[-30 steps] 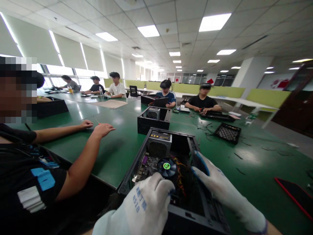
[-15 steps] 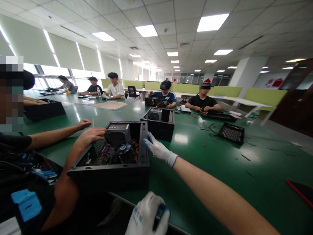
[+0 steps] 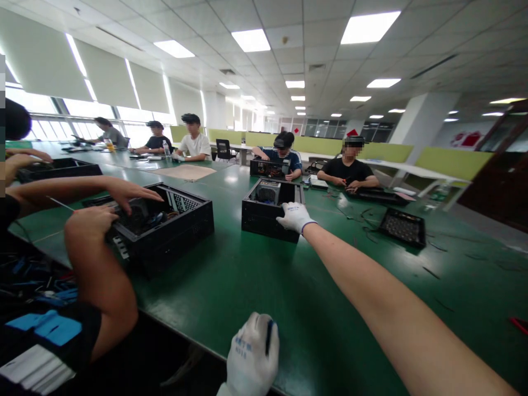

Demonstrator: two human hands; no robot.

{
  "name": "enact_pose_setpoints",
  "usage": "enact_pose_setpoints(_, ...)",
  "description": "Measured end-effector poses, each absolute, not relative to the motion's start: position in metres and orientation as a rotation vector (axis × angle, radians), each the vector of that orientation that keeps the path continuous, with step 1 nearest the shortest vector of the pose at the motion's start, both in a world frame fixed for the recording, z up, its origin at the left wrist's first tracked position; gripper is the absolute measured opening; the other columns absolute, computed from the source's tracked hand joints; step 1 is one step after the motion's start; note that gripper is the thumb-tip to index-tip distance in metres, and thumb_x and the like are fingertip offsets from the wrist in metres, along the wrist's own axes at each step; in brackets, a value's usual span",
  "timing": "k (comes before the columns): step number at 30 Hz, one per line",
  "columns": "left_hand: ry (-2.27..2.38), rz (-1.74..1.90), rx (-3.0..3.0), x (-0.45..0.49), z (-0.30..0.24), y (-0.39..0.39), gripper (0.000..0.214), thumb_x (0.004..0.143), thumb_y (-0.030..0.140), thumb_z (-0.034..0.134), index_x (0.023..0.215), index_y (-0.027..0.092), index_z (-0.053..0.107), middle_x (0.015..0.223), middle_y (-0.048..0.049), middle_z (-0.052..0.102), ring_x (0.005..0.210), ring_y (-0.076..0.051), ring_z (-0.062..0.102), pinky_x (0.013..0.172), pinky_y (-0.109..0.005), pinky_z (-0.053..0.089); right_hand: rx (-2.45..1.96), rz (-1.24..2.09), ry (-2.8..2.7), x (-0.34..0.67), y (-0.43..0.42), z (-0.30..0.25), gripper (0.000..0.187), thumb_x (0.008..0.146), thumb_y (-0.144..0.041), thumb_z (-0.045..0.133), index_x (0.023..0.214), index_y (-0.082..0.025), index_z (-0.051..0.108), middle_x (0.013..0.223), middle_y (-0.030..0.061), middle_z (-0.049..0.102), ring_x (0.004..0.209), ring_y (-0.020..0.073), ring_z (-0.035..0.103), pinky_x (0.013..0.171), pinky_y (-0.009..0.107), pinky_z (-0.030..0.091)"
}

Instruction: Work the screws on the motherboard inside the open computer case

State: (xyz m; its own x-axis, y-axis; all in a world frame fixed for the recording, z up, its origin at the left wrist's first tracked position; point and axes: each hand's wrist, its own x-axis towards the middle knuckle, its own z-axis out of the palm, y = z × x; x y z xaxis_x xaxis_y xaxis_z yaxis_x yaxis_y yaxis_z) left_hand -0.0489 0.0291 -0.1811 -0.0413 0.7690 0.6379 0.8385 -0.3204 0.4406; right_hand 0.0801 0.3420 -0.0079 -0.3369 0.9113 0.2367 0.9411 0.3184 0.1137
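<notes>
My right hand (image 3: 293,217), in a white glove, is stretched far out across the green table (image 3: 256,286). Its fingers are curled over the near top edge of an open black computer case (image 3: 264,214). My left hand (image 3: 251,355), also gloved, stays low at the table's near edge, closed round a thin dark blue tool (image 3: 269,335). To the left, a co-worker's two bare hands (image 3: 124,192) rest on another open black computer case (image 3: 165,225), which is turned at an angle towards that person.
A black tray (image 3: 403,226) and scattered cable ties lie at the right. Several people sit working along the far side with further cases. A brown sheet (image 3: 185,172) lies at the back left. A red-edged object (image 3: 520,324) shows at the right border.
The case that stood before me has slid left into the co-worker's hands. My right hand let go of it and reached out to the farther case. My left hand stayed low.
</notes>
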Motion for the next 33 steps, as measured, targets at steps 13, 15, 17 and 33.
enact_pose_setpoints(13, -1.861, -1.394, -2.235, -0.06, -0.166, 0.026, 0.013, 0.102, 0.032, 0.052, 0.102, 0.022, 0.061, 0.089, -0.0034, 0.067, 0.076, -0.019, 0.069, 0.07, -0.032, 0.056, -1.477, -0.539, -2.614, 0.154, 0.182, 0.005, 0.064, 0.099, -0.07, 0.038, 0.096, -0.016, 0.072, 0.09, 0.0138, 0.075, 0.088, 0.027, 0.069, 0.076, 0.035, 0.04)
enact_pose_setpoints(15, -1.822, -1.442, -2.262, -0.06, -0.149, 0.022, 0.014, 0.102, 0.032, 0.052, 0.101, 0.022, 0.061, 0.088, -0.0038, 0.067, 0.076, -0.019, 0.068, 0.07, -0.031, 0.056, -1.406, -0.552, -2.646, 0.172, 0.147, 0.006, 0.064, 0.1, -0.069, 0.036, 0.088, -0.018, 0.071, 0.082, 0.0117, 0.074, 0.081, 0.0251, 0.068, 0.074, 0.035, 0.037)
enact_pose_setpoints(17, -1.76, -1.459, -2.288, -0.059, -0.121, 0.015, 0.013, 0.101, 0.031, 0.053, 0.102, 0.021, 0.061, 0.089, -0.0042, 0.066, 0.077, -0.019, 0.067, 0.07, -0.031, 0.054, -1.336, -0.546, -2.669, 0.191, 0.113, 0.007, 0.062, 0.101, -0.067, 0.037, 0.081, -0.018, 0.07, 0.076, 0.01, 0.072, 0.075, 0.0233, 0.067, 0.072, 0.035, 0.035)
enact_pose_setpoints(33, -1.256, -0.738, -2.809, -0.005, 0.007, -0.033, 0.017, 0.101, 0.032, 0.051, 0.088, 0.022, 0.056, 0.082, -0.0011, 0.061, 0.073, -0.018, 0.059, 0.063, -0.032, 0.041, -0.993, -0.199, -2.59, 0.271, -0.056, 0.017, 0.03, 0.093, -0.048, 0.066, 0.075, -0.025, 0.06, 0.07, 0.001, 0.064, 0.064, 0.0184, 0.053, 0.066, 0.035, 0.035)
